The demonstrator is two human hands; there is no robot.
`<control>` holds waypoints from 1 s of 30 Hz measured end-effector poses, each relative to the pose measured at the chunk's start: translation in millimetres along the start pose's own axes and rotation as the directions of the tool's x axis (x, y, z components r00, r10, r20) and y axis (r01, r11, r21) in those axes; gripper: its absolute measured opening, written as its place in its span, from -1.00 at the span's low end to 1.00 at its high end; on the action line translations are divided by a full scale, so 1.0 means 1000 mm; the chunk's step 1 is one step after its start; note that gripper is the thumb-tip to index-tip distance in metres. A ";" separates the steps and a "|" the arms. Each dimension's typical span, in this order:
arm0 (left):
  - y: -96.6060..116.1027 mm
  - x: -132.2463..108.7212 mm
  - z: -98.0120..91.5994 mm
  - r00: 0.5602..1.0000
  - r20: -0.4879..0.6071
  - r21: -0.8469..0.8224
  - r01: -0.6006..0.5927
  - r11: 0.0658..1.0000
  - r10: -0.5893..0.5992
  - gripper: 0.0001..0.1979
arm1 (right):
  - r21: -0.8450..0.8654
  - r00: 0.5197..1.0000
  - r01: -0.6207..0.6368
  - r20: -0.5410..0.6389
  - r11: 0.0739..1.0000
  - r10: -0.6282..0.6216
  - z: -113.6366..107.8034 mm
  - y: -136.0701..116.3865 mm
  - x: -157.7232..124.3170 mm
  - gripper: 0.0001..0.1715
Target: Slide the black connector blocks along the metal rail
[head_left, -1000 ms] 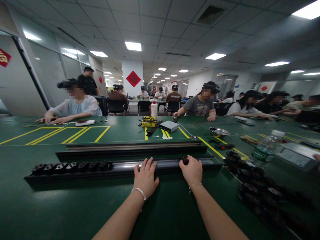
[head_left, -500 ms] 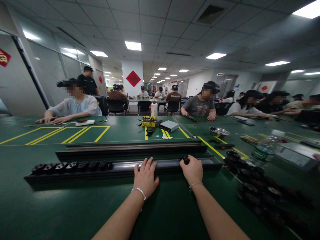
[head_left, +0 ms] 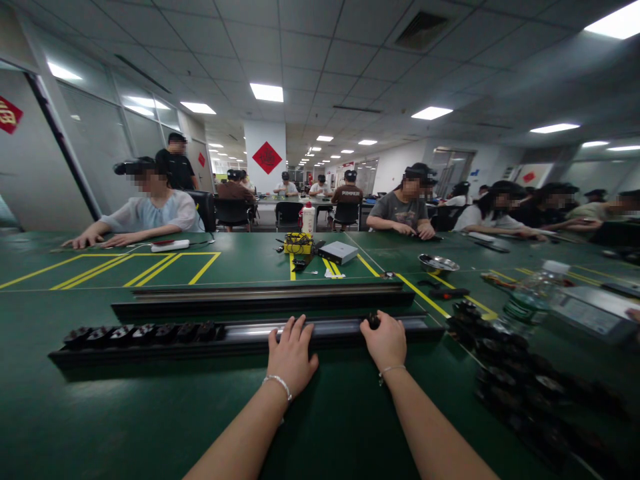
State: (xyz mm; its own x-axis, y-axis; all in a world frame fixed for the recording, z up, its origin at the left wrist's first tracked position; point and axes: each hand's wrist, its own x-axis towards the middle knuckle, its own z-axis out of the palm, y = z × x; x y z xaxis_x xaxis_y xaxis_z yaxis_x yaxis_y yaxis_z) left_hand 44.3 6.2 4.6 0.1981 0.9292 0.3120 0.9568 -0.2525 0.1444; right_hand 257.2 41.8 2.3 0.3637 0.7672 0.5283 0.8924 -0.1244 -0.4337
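Note:
A long black rail (head_left: 240,337) lies across the green table in front of me, with several small black clips (head_left: 145,331) seated along its left part. My left hand (head_left: 291,355) rests on the rail's near edge, fingers stretched out over it. My right hand (head_left: 386,342) is closed round a small black clip (head_left: 373,322) sitting on the rail's right part. A second long black rail (head_left: 260,298) lies parallel just behind the first.
A heap of black clips (head_left: 520,373) lies at my right, with a plastic water bottle (head_left: 531,293) and a metal bowl (head_left: 439,264) beyond. A yellow item (head_left: 298,243) and a grey box (head_left: 339,252) sit mid-table. People work at the far sides.
My hands have stayed put on the rail. The person across the table at the right has lowered a dark tool to the tabletop.

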 end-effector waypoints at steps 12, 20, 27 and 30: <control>0.000 0.000 -0.001 1.000 0.007 -0.002 0.002 1.000 -0.002 -0.45 | -0.011 0.998 -0.035 0.057 0.999 0.036 -0.010 -0.005 -0.001 -0.49; 0.003 -0.001 -0.006 0.999 0.028 0.019 0.019 1.000 -0.019 -0.44 | -0.004 1.000 -0.016 0.019 1.000 0.016 -0.006 0.000 0.001 -0.59; 0.004 -0.001 -0.008 0.999 0.032 0.030 0.012 0.999 -0.013 -0.45 | -0.018 0.999 -0.039 0.009 0.999 0.039 -0.004 0.002 0.001 -0.53; 0.002 -0.001 -0.006 0.999 0.034 0.027 0.007 1.000 -0.008 -0.45 | -0.021 0.999 -0.040 0.003 0.999 0.040 -0.003 0.003 0.001 -0.51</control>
State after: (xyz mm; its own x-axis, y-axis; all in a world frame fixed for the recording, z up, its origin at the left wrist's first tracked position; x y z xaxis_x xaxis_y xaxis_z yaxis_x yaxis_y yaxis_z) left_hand 45.0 2.8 10.4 0.1975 0.9398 0.2789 0.9636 -0.2385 0.1212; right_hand 260.7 40.6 4.1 0.3987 0.7633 0.5084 0.8825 -0.1685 -0.4391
